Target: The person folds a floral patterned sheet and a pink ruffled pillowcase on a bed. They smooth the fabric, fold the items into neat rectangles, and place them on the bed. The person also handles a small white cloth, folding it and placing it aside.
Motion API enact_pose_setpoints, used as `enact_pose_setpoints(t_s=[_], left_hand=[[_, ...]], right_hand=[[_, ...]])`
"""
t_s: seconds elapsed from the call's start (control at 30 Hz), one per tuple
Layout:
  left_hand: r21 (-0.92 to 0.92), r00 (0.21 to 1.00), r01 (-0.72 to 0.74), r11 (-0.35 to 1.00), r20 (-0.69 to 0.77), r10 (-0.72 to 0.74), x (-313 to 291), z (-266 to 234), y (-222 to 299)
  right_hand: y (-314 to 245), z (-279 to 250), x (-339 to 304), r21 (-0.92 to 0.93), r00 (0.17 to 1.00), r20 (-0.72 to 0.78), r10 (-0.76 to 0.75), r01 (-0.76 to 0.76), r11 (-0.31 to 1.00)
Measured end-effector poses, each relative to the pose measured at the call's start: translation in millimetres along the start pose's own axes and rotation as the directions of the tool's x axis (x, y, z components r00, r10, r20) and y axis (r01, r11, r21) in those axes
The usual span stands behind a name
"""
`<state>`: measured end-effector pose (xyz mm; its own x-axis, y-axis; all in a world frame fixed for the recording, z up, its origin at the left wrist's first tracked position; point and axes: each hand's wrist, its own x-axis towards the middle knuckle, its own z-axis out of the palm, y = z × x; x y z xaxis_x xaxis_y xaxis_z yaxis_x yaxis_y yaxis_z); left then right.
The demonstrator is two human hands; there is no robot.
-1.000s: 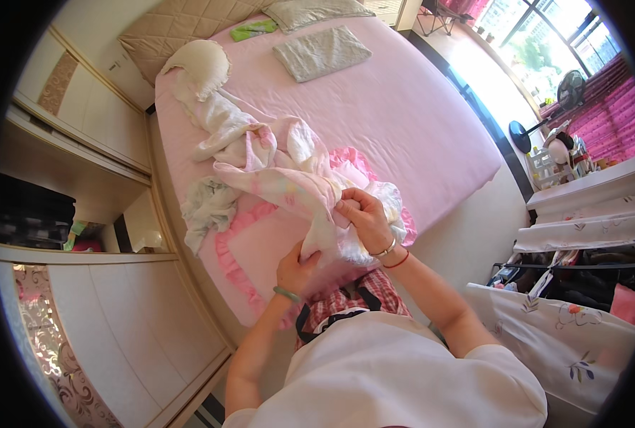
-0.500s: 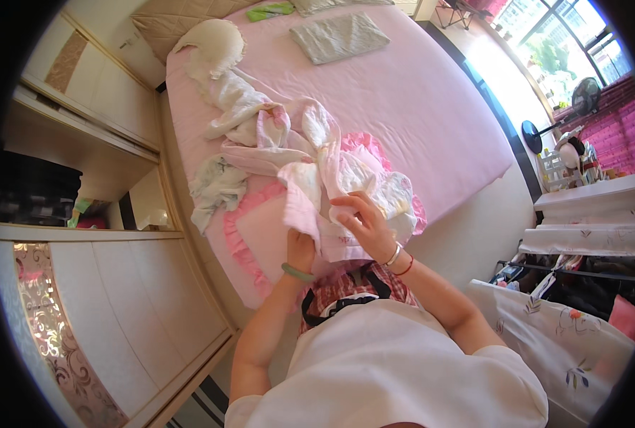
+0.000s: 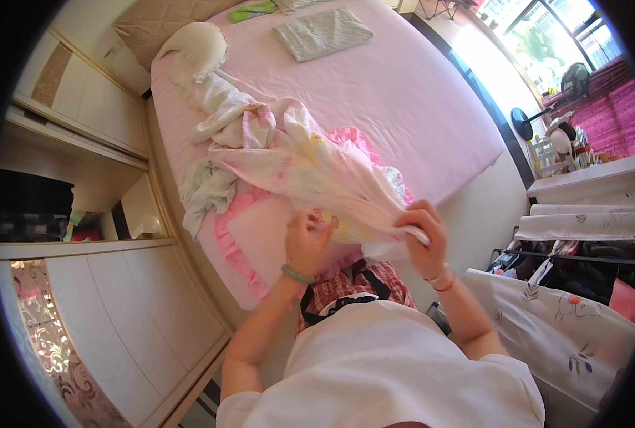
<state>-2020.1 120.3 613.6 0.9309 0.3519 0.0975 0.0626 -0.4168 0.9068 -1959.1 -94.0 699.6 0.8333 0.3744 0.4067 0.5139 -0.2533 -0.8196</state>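
A thin pink-and-white patterned blanket (image 3: pixel 310 171) lies bunched along the left side of the bed, its near part pulled taut toward me. My right hand (image 3: pixel 429 239) pinches a corner of it, held up past the bed's near edge. My left hand (image 3: pixel 307 244), fingers and thumb apart, is beside the blanket's near edge and seems to hold nothing; whether it touches the cloth I cannot tell. Under the blanket lies a pink pillow (image 3: pixel 250 232) with a ruffled border, partly covered. A crumpled pale grey-green cloth (image 3: pixel 207 191) rests to its left.
The bed (image 3: pixel 417 107) has a pink sheet. Toward its head are a cream ruffled cushion (image 3: pixel 202 51), a folded grey cloth (image 3: pixel 322 34) and a green cloth (image 3: pixel 253 11). A wardrobe (image 3: pixel 128 299) stands at left; a covered clothes rack (image 3: pixel 553 307) and a fan (image 3: pixel 574 82) are at right.
My right hand has moved right with a blanket corner, stretching the bunched cloth across the pillow. My left hand, before on the blanket's edge, has opened. The view has shifted slightly.
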Motion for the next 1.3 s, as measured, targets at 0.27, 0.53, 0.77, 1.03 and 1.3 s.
enact_pose_setpoints(t_s=[0.27,0.53,0.77,1.03,1.3], left_hand=[[0.4,0.878,-0.465,0.79,0.324,0.352,32.1,1.5,-58.9],[0.537,0.939,-0.343,0.771,0.207,0.274,51.2,-19.2,-109.6],[0.666,0.955,-0.271,0.695,0.275,0.11,64.7,-6.4,-214.9],[0.756,0.902,-0.19,0.626,0.387,-0.193,103.1,-123.6,-269.2],[0.695,0.874,-0.479,0.536,0.435,0.216,279.7,-83.8,-148.3]], right_hand=[[-52.1,-113.5,-35.9,-0.304,0.976,-0.184,-0.114,0.054,0.951],[-74.4,-177.0,-93.8,-0.183,0.918,-0.394,-0.044,-0.032,0.983],[-99.6,-230.2,-115.9,-0.009,0.771,-0.633,-0.065,0.077,0.997],[-108.4,-324.5,-178.2,0.092,0.078,-0.992,0.1,-0.096,0.991],[-141.3,-293.4,-198.7,-0.001,0.182,-0.983,0.01,-0.065,0.998]])
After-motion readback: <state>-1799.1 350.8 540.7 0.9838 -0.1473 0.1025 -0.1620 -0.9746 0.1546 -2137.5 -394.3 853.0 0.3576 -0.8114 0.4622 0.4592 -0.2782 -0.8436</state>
